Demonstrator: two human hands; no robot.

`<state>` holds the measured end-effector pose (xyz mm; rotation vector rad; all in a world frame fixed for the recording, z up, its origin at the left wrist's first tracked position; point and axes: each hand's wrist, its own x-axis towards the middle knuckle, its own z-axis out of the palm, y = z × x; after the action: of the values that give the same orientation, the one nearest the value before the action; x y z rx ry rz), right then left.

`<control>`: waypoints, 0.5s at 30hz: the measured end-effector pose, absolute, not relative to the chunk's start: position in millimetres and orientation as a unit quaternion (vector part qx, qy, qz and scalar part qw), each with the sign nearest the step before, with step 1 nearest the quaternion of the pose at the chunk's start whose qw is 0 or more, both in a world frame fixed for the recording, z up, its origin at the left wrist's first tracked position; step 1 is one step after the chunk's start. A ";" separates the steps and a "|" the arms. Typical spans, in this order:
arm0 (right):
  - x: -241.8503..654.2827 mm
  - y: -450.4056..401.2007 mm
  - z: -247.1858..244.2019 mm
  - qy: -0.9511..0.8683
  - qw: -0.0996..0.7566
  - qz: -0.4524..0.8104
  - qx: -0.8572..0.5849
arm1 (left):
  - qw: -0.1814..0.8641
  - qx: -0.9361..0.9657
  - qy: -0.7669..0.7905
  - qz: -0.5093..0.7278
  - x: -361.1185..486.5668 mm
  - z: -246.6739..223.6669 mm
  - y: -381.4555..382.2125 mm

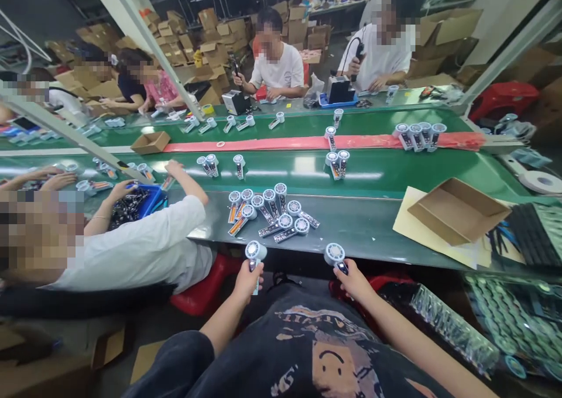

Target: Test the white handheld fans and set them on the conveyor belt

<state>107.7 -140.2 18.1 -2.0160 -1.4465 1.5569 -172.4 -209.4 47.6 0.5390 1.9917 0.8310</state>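
My left hand (pixel 248 279) is closed round the handle of a light-blue handheld fan (pixel 254 250), its round head upward, just off the table's near edge. Another light-blue handheld fan (pixel 335 253) is gripped by its handle in my right hand (pixel 352 278), the head tilted up and to the left. Both fans are held in front of my body, apart from each other. Beyond them on the grey tabletop lies a loose group of similar fans (pixel 284 221), with circuit boards showing in open handles; some have orange parts.
A green conveyor belt (pixel 281 180) with a red strip (pixel 281 143) carries several fans. On the right are a cardboard tray (pixel 460 210) and black strips (pixel 533 234). A co-worker in a white shirt (pixel 140 249) sits close on the left beside a blue bin (pixel 151 202).
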 end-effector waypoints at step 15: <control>123.0 -118.6 -29.8 -0.679 -0.023 0.342 -0.649 | 0.293 0.362 0.883 0.056 -224.3 16.8 -182.9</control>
<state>123.0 -118.6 -29.8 -2.0710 -2.1641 1.0909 -224.3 -182.9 16.8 0.9654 2.3518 0.1492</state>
